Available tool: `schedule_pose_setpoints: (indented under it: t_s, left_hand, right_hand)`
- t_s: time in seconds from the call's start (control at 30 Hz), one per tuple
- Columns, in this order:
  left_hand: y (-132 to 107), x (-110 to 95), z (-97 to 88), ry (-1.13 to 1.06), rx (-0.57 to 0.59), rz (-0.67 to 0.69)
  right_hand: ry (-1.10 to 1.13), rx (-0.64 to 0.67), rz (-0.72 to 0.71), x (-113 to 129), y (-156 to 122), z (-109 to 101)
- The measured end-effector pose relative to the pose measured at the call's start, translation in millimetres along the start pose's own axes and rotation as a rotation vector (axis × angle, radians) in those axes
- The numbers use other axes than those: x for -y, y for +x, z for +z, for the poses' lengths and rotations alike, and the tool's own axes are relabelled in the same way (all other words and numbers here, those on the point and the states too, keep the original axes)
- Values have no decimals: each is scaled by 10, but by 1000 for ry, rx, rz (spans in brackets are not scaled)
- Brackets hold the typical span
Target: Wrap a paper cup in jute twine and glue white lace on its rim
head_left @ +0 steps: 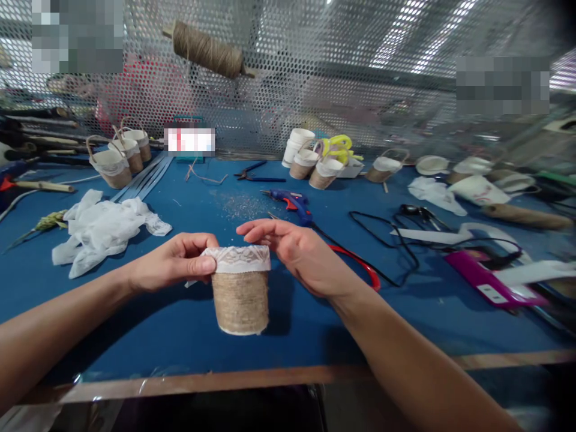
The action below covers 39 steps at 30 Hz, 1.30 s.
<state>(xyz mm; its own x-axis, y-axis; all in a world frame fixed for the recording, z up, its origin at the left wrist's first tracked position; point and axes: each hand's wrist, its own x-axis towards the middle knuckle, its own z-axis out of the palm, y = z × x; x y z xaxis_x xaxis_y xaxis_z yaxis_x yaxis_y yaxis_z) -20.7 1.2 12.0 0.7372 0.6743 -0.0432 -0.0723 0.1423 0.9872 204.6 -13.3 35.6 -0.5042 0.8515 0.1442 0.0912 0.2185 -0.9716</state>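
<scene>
In front of me is a small pot (pixel 242 300) wrapped in tan twine, with a band of white lace (pixel 245 259) round its rim. My left hand (pixel 186 261) pinches the rim at its left side, thumb on the lace outside. My right hand (pixel 292 249) is at the rim's right side, its fingers stretched out over the far edge; whether it touches the lace is hard to tell. Beyond the hands lies a blue hot glue gun (pixel 292 203) with a red trigger. A crumpled heap of white lace (pixel 108 225) rests left of my left hand.
Several finished-looking pots (pixel 112 168) with handles stand at the back left. Blue pliers (pixel 258 173) lie mid-table. More pots (pixel 326 173) and yellow scissors handles (pixel 338 147) are behind. At right is a purple power strip (pixel 488 279) with black cables. A twine spool (pixel 207 49) hangs on the mesh.
</scene>
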Motion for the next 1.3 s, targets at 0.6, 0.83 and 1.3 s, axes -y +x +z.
schedule_pose_setpoints:
  t_s: [0.6,0.83,1.3]
  left_hand:
    - [-20,4,10,-135,-16,-55]
    - [-28,5,6,-125,-31,-64]
    - [44,-171,40,439,-207,69]
  right_hand:
    - [18,15,48,-51,41,13]
    - [-17,37,23,-53,32,-15]
    - [-380,113,-66,66,-33,120]
